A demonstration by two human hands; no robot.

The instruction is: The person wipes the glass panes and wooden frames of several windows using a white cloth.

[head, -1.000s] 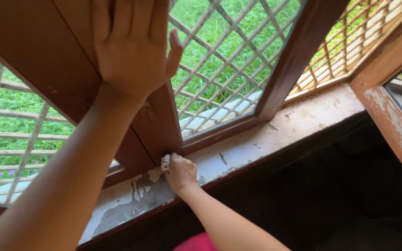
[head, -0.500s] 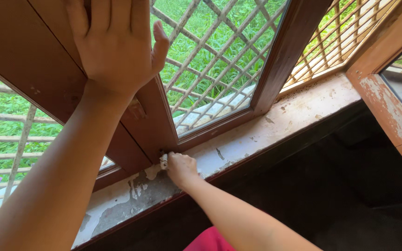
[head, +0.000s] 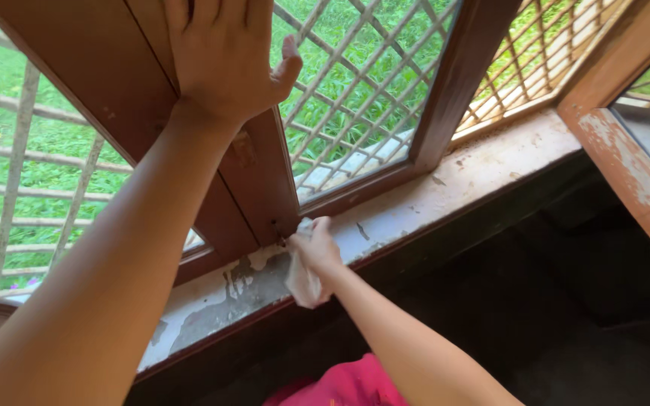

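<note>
One white cloth (head: 302,282) hangs below the right hand's (head: 316,244) grip.

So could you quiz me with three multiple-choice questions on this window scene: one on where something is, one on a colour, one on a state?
1. Where is the left hand?
A. flat on the window frame
B. on the sill
C. on the floor

2. What colour is the cloth?
A. blue
B. white
C. black

3. What state is the sill paint in?
A. fresh and glossy
B. peeling in patches
C. covered with tape

Answers:
1 A, the open palm lies against the brown wood of the frame.
2 B, the rag in the right hand is whitish.
3 B, bare grey patches show where the pale paint has flaked off.
</note>
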